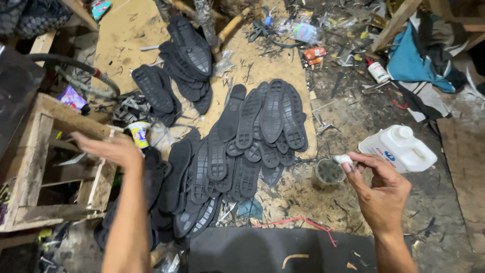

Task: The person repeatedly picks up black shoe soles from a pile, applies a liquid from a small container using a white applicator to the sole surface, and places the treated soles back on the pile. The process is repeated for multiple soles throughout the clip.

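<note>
Your two bare hands are in view: your left hand (113,150) and your right hand (376,189). Black rubber shoe soles with ribbed tread lie in three groups before you: a fanned heap of well over twenty (242,146) at centre, a second pile of about eight (189,55) farther off, and a smaller stack of about four (154,91) beside it. You have one white plastic jug with a screw cap (401,147), one small round grey tin (329,172), one small white and yellow printed cup (139,133), one white squeeze bottle with a red tip (377,71) and one open wooden crate (55,167).
</note>
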The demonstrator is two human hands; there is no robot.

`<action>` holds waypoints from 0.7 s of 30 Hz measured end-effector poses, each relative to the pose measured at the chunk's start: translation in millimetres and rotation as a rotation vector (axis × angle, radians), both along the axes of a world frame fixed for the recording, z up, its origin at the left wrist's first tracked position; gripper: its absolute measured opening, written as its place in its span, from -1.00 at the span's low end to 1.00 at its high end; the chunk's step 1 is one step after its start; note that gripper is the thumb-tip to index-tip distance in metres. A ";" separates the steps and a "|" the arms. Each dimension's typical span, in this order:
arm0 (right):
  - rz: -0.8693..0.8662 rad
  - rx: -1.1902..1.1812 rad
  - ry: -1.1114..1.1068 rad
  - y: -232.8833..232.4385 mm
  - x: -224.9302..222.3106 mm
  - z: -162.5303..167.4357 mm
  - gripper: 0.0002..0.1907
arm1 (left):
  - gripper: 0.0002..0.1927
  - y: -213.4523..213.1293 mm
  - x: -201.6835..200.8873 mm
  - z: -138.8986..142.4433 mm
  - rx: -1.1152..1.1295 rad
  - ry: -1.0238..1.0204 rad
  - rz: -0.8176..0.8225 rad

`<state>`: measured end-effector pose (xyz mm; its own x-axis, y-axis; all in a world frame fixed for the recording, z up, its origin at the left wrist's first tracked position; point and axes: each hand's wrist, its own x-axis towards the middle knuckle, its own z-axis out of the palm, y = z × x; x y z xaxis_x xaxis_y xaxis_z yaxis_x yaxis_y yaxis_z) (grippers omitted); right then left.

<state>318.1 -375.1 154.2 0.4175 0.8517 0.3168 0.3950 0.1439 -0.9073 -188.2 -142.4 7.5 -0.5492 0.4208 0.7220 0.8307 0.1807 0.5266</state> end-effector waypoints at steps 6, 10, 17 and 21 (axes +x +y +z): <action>-0.016 -0.021 0.025 3.8 6.3 -1.7 -0.75 | -0.53 -0.1 187.7 -33.9 -0.348 -0.037 -1.004; -0.041 -0.021 0.018 1.4 9.3 -4.8 -0.73 | -0.22 -5.6 255.3 -52.2 -0.947 -0.096 -0.919; -0.156 -0.181 -0.032 8.2 27.6 -29.2 -0.74 | -0.28 -31.0 258.3 -26.2 -0.828 -0.193 -0.828; -0.091 -0.181 0.069 22.5 45.1 -71.4 -0.74 | -0.30 -44.2 242.6 44.0 -0.212 -0.283 -0.954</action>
<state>363.2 -352.6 82.8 0.5105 0.8500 0.1302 0.3354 -0.0574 -0.9403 54.4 -186.6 51.6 -0.0565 0.8767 0.4776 0.5269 -0.3802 0.7602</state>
